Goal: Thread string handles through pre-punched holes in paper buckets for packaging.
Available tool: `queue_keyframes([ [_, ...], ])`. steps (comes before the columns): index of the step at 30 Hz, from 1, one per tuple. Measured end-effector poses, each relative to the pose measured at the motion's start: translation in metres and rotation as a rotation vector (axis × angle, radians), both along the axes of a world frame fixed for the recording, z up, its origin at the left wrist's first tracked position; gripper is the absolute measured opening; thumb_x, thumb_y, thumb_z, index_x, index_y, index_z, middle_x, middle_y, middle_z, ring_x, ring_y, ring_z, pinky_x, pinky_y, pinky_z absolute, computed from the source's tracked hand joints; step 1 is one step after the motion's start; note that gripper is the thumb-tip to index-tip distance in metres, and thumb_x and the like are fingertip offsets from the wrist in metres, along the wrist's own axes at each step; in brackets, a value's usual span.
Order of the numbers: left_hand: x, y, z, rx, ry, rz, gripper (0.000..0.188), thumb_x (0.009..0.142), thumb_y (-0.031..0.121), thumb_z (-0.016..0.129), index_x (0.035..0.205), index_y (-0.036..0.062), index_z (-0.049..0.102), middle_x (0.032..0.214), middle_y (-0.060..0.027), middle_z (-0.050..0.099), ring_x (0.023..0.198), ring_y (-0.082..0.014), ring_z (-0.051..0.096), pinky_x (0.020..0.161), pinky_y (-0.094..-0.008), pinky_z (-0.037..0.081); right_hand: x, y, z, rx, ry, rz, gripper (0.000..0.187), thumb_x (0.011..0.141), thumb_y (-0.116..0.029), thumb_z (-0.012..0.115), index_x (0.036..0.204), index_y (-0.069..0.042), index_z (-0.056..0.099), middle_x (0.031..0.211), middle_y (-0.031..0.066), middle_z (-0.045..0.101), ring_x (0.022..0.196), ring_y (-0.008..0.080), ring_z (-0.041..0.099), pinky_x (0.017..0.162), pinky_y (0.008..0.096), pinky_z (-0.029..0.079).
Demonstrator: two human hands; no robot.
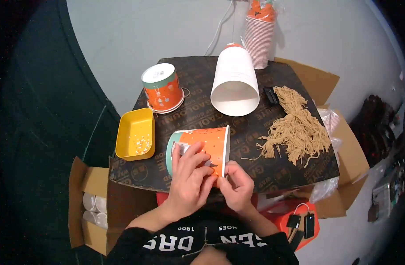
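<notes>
Two Hands Gripping a Paper Cup Laid on Its Side

Both hands are working on one orange paper cup with a teal band and white rim (201,149), which is lying on its side at the near edge of the dark printed cardboard tabletop (198,112), its open mouth facing the person's right. The left hand (190,179) is lying over the cup's wall, fingers spread and curled across the orange paper, grasping it from above. The right hand (238,185) is pinching the cup's lower rim near the mouth, thumb and fingertips closed on the edge.

Just to the left of the cup, a yellow rectangular plastic tray (135,134) is sitting at the board's corner, holding a scatter of small white beads (143,143). Farther back, a second orange paper cup (162,87) is standing upside down. Beside it, a tall stack of white paper cups (234,81) is lying with its open mouth toward the camera. A bundle of tan string pieces (297,126) is spreading across the right side of the board, well apart from the hands. Behind everything, a bagged stack of cups (260,35) is standing upright near the wall. Lower left, an open brown cardboard box (94,207) is showing white cup rolls inside.
</notes>
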State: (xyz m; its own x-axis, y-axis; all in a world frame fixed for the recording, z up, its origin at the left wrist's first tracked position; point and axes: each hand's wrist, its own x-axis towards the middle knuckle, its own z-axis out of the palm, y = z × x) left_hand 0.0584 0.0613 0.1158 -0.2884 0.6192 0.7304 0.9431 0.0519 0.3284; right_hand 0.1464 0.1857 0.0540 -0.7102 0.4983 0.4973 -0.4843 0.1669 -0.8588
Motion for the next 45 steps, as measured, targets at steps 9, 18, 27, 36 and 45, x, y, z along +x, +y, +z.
queue_keyframes([
  [9,0.001,-0.005,-0.007,0.028,0.007,0.066,0.025,0.073,0.000,0.074,0.091,0.0019,0.057,0.112,-0.0193,0.056,0.124,-0.0442,0.050,0.108,-0.0650,0.025,-0.004,-0.007,0.008,0.428,0.066,-0.208,0.028,0.071,0.009,0.068,0.096,0.001,0.057,0.094,0.0162,0.061,0.082,0.0338,0.061,0.072,0.0386,0.050],
  [18,0.000,-0.008,-0.010,0.073,-0.032,0.047,0.023,0.073,-0.003,0.071,0.091,0.0020,0.057,0.110,-0.0194,0.055,0.122,-0.0444,0.050,0.105,-0.0609,0.033,-0.006,-0.009,0.011,0.531,0.131,-0.243,0.031,0.069,0.011,0.070,0.096,0.002,0.057,0.092,0.0167,0.061,0.080,0.0353,0.061,0.070,0.0401,0.050],
  [27,0.001,-0.015,-0.009,0.073,-0.186,-0.047,0.028,0.072,-0.008,0.070,0.095,0.0013,0.056,0.116,-0.0202,0.053,0.122,-0.0436,0.049,0.104,-0.0533,0.039,-0.002,-0.016,-0.003,0.225,0.035,-0.086,0.023,0.076,0.007,0.070,0.095,0.002,0.058,0.091,0.0133,0.060,0.075,0.0242,0.059,0.068,0.0318,0.049],
  [36,-0.002,-0.015,-0.012,0.102,-0.181,-0.067,0.030,0.073,-0.008,0.072,0.098,0.0006,0.057,0.116,-0.0207,0.053,0.121,-0.0435,0.050,0.102,-0.0514,0.041,-0.001,-0.013,0.003,0.235,0.033,-0.084,0.019,0.079,0.006,0.069,0.093,0.001,0.058,0.091,0.0124,0.061,0.079,0.0228,0.061,0.069,0.0317,0.049],
  [45,-0.001,-0.015,-0.012,0.137,-0.139,-0.011,0.028,0.072,-0.008,0.071,0.094,0.0005,0.057,0.112,-0.0201,0.055,0.116,-0.0437,0.053,0.098,-0.0504,0.044,-0.007,-0.011,0.008,0.499,0.118,-0.168,0.025,0.073,0.007,0.071,0.092,0.001,0.057,0.091,0.0158,0.062,0.080,0.0335,0.062,0.070,0.0388,0.050],
])
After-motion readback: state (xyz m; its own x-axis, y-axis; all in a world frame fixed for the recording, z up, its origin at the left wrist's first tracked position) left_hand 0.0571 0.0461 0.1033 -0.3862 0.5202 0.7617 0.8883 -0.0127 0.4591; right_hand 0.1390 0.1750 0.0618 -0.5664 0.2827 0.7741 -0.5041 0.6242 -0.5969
